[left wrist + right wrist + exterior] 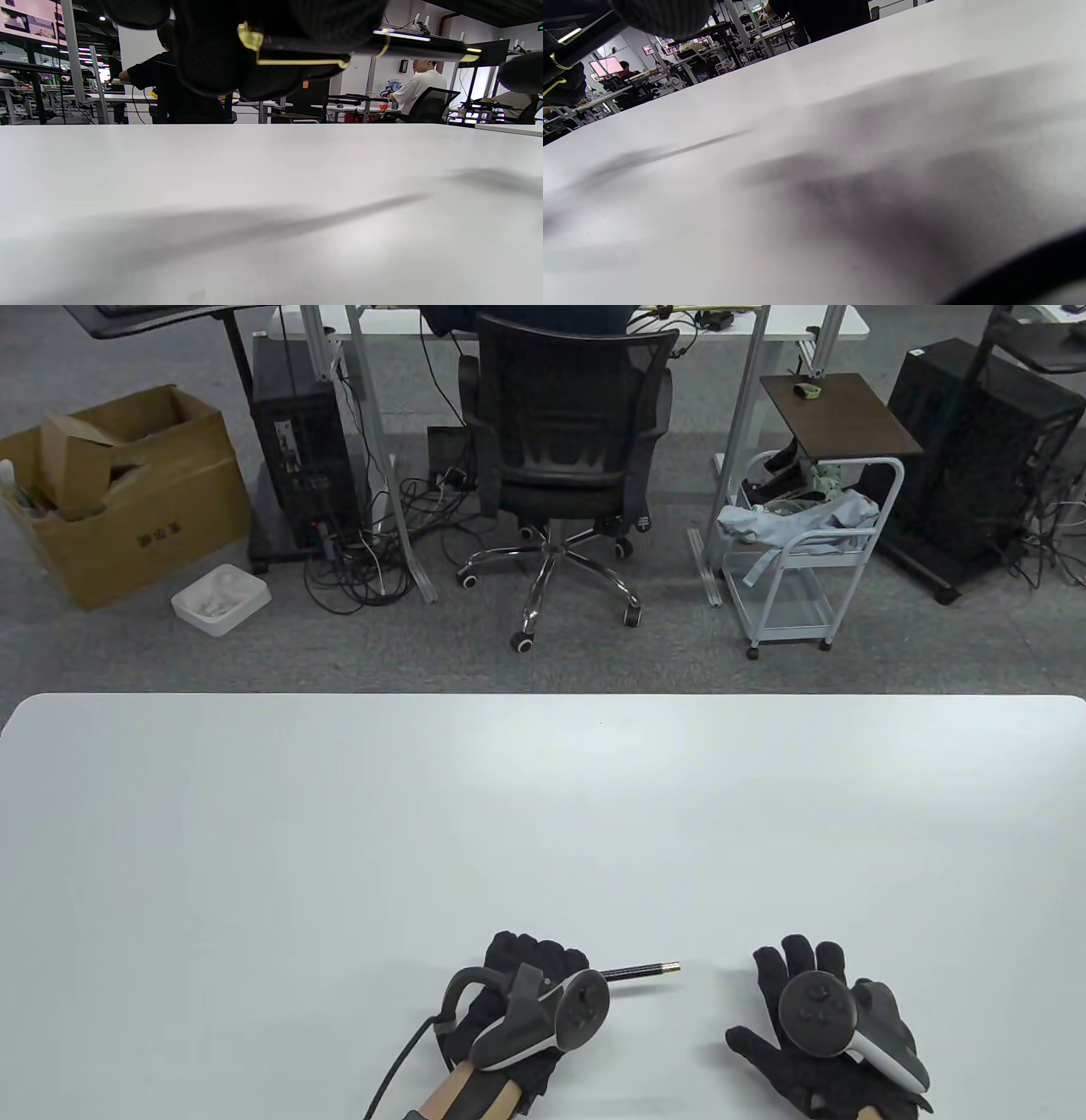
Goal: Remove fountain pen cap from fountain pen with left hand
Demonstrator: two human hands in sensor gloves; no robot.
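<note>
A black fountain pen (642,971) with gold trim is held above the white table (543,814) near its front edge. My left hand (530,976) grips the pen at its capped end; the barrel sticks out to the right. In the left wrist view the cap (297,51) with its gold clip sits under my curled fingers (212,55), and the barrel (424,44) runs right, clear of the table. My right hand (806,1027) is spread open and empty, to the right of the pen's tip. The pen also shows at the top left of the right wrist view (581,38).
Beyond the table's far edge stand a black office chair (568,458), a white wire cart (802,551), a cardboard box (119,492) and desks with computer towers.
</note>
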